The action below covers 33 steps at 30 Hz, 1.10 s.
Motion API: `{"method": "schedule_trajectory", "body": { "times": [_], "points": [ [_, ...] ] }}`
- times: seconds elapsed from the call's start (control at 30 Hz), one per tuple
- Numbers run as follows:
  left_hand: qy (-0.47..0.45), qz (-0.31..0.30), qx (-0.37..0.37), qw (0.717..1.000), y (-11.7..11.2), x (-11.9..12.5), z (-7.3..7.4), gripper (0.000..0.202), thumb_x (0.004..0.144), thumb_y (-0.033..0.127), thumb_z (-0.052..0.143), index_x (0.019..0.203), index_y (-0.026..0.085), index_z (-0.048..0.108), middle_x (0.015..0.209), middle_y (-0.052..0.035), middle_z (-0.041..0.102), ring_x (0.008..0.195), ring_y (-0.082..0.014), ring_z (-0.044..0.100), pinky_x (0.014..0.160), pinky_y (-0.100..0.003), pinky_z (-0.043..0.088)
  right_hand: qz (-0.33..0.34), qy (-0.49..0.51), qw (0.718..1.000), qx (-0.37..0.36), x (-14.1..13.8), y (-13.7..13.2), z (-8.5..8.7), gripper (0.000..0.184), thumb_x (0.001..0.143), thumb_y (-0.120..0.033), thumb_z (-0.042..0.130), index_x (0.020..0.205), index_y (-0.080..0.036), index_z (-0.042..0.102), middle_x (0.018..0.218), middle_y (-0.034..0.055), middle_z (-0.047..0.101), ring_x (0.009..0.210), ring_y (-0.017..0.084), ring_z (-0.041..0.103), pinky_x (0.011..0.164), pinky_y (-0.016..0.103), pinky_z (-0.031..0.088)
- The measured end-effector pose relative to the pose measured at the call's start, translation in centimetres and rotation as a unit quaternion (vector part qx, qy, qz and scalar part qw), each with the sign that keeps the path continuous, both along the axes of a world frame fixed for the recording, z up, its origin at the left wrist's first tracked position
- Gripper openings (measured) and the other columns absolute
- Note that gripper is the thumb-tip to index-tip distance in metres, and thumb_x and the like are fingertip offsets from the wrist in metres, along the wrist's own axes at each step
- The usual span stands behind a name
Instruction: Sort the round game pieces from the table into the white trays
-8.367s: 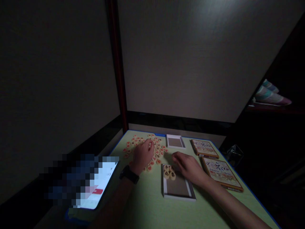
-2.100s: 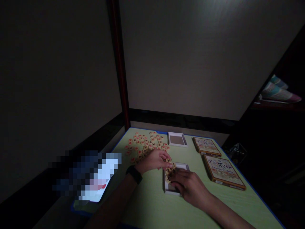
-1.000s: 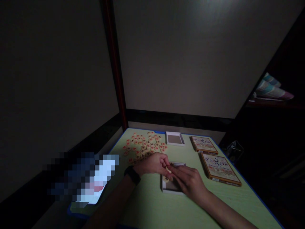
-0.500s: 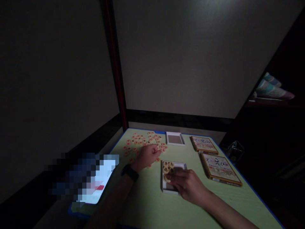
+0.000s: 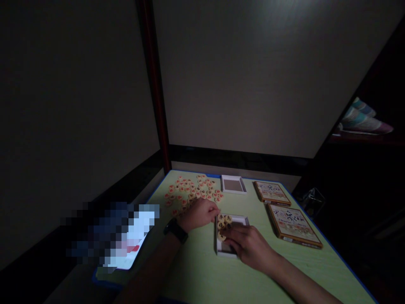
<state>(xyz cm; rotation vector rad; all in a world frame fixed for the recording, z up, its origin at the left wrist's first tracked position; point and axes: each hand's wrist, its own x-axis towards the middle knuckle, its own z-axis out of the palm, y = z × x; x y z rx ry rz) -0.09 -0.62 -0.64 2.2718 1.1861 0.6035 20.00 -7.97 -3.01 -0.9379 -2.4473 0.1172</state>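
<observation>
Several round pale game pieces [image 5: 193,192] with red and black marks lie scattered at the far left of the green table [image 5: 202,270]. A white shallow box tray [image 5: 225,251] sits in the middle with a few pieces [image 5: 223,221] in its far-left corner. My left hand [image 5: 200,213], with a dark watch on the wrist, is curled at the tray's left rim, fingertips pinched; what they hold is too dim to name. My right hand [image 5: 249,242] lies over the tray, fingers bent down onto the pieces inside.
A second white tray [image 5: 233,184] stands at the back. Two orange-edged box lids [image 5: 272,192] [image 5: 293,225] lie on the right. A lit tablet [image 5: 133,240] rests at the table's left edge. A red post [image 5: 155,84] and walls stand behind; a folded cloth [image 5: 363,120] lies on a shelf at right.
My left hand came back from the scattered pieces to the tray's left rim. My right hand stayed over the tray, shifting a little.
</observation>
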Motion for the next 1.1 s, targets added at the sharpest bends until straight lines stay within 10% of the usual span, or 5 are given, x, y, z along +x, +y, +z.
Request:
{"method": "schedule_trajectory", "body": {
  "times": [0.63,0.83,1.1],
  "points": [
    [-0.015,0.039,0.042,0.998,-0.1,0.1,0.1,0.031,0.088,0.03,0.049,0.065,0.017,0.063,0.059,-0.0002,0.062,0.058,-0.0127,0.052,0.056,-0.023,0.031,-0.017,0.066,0.989,-0.134,0.4,-0.5,1.6,0.027,0.091,-0.022,0.055,0.116,-0.021,0.065,0.093,0.0041,0.074,0.08,0.017,0.069,0.073,0.024,0.052],
    [0.07,0.068,0.132,0.986,-0.9,0.2,0.3,0.032,0.09,0.025,0.044,0.065,0.018,0.062,0.064,-0.0038,0.064,0.06,-0.0154,0.054,0.061,-0.027,0.03,-0.136,0.133,0.975,-0.111,2.4,0.9,2.7,0.029,0.095,-0.036,0.045,0.105,-0.02,0.067,0.085,0.0042,0.075,0.071,0.017,0.07,0.066,0.026,0.051],
    [0.182,0.0,0.151,0.972,-2.1,0.5,1.0,0.038,0.09,0.022,0.038,0.067,0.015,0.067,0.072,-0.0126,0.07,0.063,-0.0213,0.061,0.065,-0.033,0.037,-0.256,-0.023,0.96,-0.112,3.8,2.5,1.6,0.039,0.094,-0.036,0.04,0.124,-0.019,0.057,0.071,0.0056,0.072,0.066,0.025,0.069,0.06,0.029,0.045]
  ]
}}
